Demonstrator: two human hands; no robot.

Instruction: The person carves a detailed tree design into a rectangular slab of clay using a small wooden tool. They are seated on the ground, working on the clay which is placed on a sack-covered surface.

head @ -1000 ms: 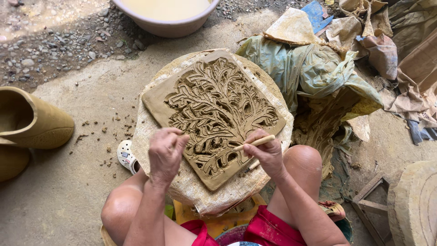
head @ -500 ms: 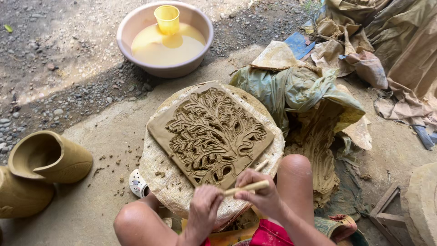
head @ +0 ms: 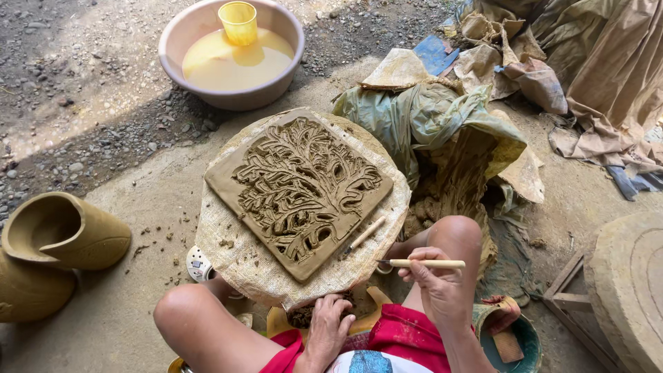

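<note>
While my right hand (head: 436, 287) pinches the wooden tool (head: 423, 263) level off the worktop's (head: 238, 266) right edge, the clay slab (head: 298, 193) lies to its left, and my left hand (head: 327, 330) rests half-curled below the near edge.

I see no labels, signs or screens anywhere. The nearest things to packaging are crumpled plastic sacks (head: 442, 124), green and tan, heaped on the ground just right of the round work stand.

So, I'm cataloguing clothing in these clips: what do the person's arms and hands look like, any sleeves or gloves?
Both arms are bare, with no sleeves in view. The left hand and right hand wear no gloves, and no rings or watch show.
</note>
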